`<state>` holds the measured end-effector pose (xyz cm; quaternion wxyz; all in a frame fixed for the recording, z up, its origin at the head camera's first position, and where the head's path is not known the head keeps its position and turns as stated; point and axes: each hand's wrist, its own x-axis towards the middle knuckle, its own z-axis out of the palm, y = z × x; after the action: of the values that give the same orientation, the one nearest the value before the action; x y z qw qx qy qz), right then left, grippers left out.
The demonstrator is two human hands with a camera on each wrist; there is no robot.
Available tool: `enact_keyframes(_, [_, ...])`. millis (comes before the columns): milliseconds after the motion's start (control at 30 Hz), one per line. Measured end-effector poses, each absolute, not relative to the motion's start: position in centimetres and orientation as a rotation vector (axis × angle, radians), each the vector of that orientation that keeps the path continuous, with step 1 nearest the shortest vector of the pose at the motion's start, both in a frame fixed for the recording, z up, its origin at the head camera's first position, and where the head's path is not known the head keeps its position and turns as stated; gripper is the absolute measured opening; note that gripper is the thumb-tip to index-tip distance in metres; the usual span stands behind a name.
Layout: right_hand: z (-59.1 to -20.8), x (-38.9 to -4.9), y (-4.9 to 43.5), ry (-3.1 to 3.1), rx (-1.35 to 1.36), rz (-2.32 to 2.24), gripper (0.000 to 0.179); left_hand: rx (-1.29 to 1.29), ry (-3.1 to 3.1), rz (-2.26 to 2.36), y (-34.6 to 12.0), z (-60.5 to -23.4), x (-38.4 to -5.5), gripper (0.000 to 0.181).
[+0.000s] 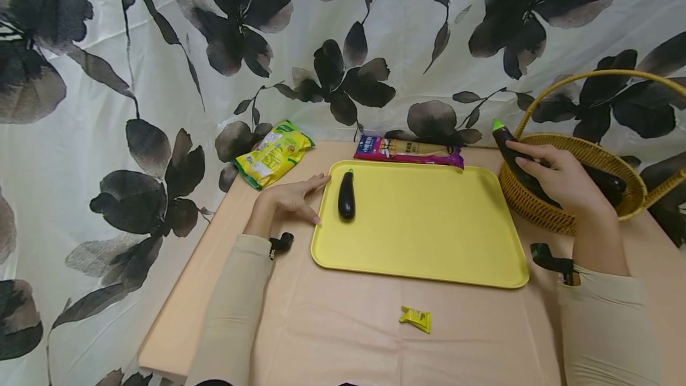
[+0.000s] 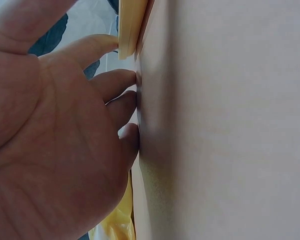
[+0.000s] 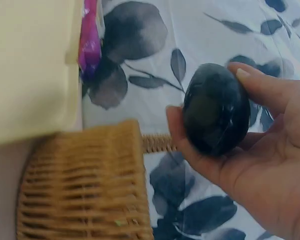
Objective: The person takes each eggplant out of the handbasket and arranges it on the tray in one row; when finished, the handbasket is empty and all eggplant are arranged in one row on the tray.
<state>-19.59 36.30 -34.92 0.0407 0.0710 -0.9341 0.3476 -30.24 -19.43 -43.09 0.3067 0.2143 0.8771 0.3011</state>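
My right hand grips a dark eggplant with a green stem end, over the left rim of a wicker basket. In the right wrist view the thumb and fingers close round the blunt end of that eggplant. Inside the basket lies another dark eggplant, partly hidden by the hand. A small eggplant rests on the left part of a yellow tray. At the tray's left edge my left hand touches the rim, its fingers spread and fairly straight.
Left of the tray's far corner lies a yellow-green snack bag. A purple packet sits along the tray's back edge. A small yellow wrapped piece is in front. A floral cloth hangs behind the table; the basket's tall handle arches up.
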Motion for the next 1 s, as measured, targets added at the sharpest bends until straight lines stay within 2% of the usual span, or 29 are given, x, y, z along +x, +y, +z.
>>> enact_keyframes(200, [-35.4, -20.2, 34.4, -2.883, 0.251, 1.119, 0.050, 0.567, 2.324, 0.796, -19.6, -43.2, -30.2, 0.131])
enact_keyframes(467, [-35.9, -21.4, 31.4, -2.906, 0.254, 1.424, 0.055, 0.546, 2.316, 0.817, -19.4, -43.0, -30.2, 0.131])
enact_keyframes(700, [-37.3, -22.5, 27.7, -2.851, 0.419, 1.445, 0.054, 0.545, 2.316, 0.809, -19.5, -43.1, -30.2, 0.132])
enact_keyframes(1000, [-38.7, -23.0, 23.6, -2.890, 0.494, 1.538, 0.062, 0.543, 2.313, 0.825, -19.4, -43.1, -30.2, 0.132])
